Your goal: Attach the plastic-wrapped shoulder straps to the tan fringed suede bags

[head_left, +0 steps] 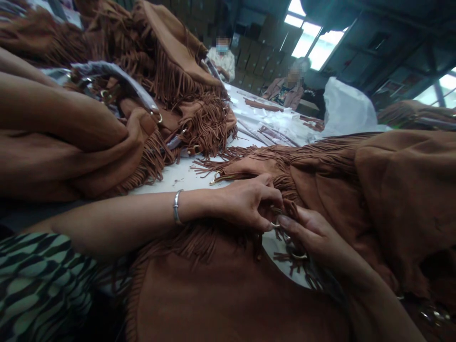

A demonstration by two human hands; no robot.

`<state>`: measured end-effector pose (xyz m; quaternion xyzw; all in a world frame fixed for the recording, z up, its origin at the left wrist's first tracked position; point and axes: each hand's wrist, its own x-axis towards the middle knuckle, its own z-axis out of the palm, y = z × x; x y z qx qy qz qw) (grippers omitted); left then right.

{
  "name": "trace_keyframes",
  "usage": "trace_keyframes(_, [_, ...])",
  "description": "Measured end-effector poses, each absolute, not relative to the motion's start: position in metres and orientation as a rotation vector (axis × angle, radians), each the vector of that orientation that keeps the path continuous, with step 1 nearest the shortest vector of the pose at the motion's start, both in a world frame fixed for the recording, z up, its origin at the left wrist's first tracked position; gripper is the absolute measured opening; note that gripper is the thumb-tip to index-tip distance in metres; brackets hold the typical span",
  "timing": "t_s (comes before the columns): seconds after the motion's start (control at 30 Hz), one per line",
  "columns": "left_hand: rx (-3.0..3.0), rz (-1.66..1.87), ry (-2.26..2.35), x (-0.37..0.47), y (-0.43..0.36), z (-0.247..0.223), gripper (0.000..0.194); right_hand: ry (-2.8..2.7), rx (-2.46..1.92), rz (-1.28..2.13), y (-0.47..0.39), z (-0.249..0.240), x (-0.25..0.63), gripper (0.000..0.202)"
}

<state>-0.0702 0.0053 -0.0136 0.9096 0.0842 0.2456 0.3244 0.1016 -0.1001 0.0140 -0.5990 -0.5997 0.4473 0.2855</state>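
Note:
My left hand (245, 202), with a silver bracelet (177, 207) at the wrist, is closed in a pinch around a small gold-toned metal ring (275, 225). Against the same ring press the thumb and fingers of my right hand (313, 230). Thin brown strips stick out between the two hands, and part of what the fingers grip is hidden. Below them lies a brown suede-like fringed bag (228, 289) with a curved cut-out edge. Another metal ring (298, 255) hangs just under my right hand.
More fringed brown bags are heaped at the left (171, 57) and right (402, 185). Another person's arm (60, 109) reaches in at the left. The white table (245, 137) carries plastic wrap (347, 107) and brown strips. Two people sit or stand beyond it.

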Motion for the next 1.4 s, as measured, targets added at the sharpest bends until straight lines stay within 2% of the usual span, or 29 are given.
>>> trace_keyframes(0.13, [2.397,0.557,0.167,-0.069,0.006,-0.016,0.035,-1.604,-1.611,1.34,-0.1,0.018,0.107,0.03])
trace_keyframes(0.27, [2.247,0.784,0.276,-0.066,0.008,-0.022,0.03,-1.263,-1.63,1.313,-0.091,0.017,0.105,0.033])
trace_keyframes(0.37, [2.198,0.898,0.44,-0.062,0.007,-0.027,0.03,-1.18,-1.635,1.141,-0.089,0.004,0.09,0.035])
trace_keyframes(0.47, [2.229,0.892,0.531,-0.059,0.005,-0.031,0.031,-1.184,-1.73,0.79,-0.092,-0.016,0.074,0.032])
trace_keyframes(0.53, [2.272,0.837,0.552,-0.059,0.004,-0.032,0.031,-1.312,-1.808,0.536,-0.093,-0.022,0.072,0.029])
trace_keyframes(0.6, [2.332,0.756,0.538,-0.06,0.003,-0.033,0.032,-1.567,-1.828,0.435,-0.092,-0.017,0.078,0.025])
trace_keyframes(0.67, [2.396,0.697,0.489,-0.061,0.002,-0.034,0.035,-1.834,-1.781,0.541,-0.087,-0.003,0.089,0.021])
trace_keyframes(0.77, [2.448,0.698,0.382,-0.062,0.0,-0.033,0.039,-2.034,-1.696,0.991,-0.077,0.022,0.107,0.021])
trace_keyframes(0.83, [2.408,0.742,0.36,-0.062,0.0,-0.033,0.04,-1.871,-1.676,1.294,-0.073,0.031,0.113,0.027])
trace_keyframes(0.9, [2.336,0.794,0.389,-0.062,0.001,-0.034,0.038,-1.555,-1.691,1.433,-0.074,0.031,0.113,0.035])
trace_keyframes(1.1, [2.341,0.853,0.463,-0.061,0.002,-0.04,0.037,-0.993,-1.638,1.375,-0.098,0.0,0.103,0.031])
trace_keyframes(1.23, [2.524,0.778,0.498,-0.062,-0.005,-0.033,0.03,-0.89,-1.575,1.259,-0.108,-0.012,0.095,0.031])
trace_keyframes(1.4, [2.63,0.747,0.581,-0.063,-0.01,-0.031,0.031,-0.835,-1.508,1.187,-0.111,-0.015,0.087,0.032])
